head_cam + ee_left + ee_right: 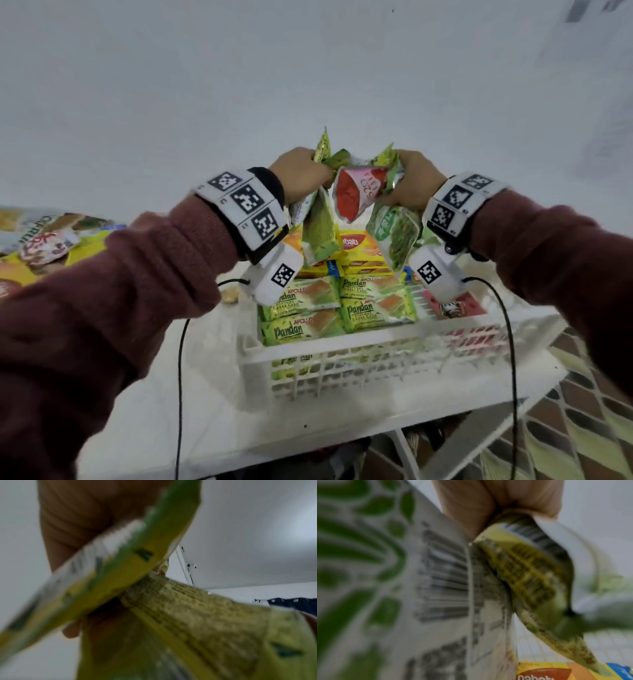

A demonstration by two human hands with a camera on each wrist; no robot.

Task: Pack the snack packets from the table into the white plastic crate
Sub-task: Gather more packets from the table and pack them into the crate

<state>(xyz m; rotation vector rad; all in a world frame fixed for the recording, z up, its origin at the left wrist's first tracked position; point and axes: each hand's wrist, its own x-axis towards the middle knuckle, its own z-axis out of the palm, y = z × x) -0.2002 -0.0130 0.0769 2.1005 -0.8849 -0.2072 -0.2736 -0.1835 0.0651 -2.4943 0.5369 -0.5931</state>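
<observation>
Grip: our left hand (301, 174) clutches green packets (317, 236); our right hand (411, 181) clutches a red packet (356, 195) and green ones, above the white crate (342, 353).
Risk: we think loose packets may slip and fall outside.
Cause: too many per fist.

Maroon fleece sleeves (147, 274); white marker-tagged wristbands (245, 205); black cables (180, 377).
</observation>
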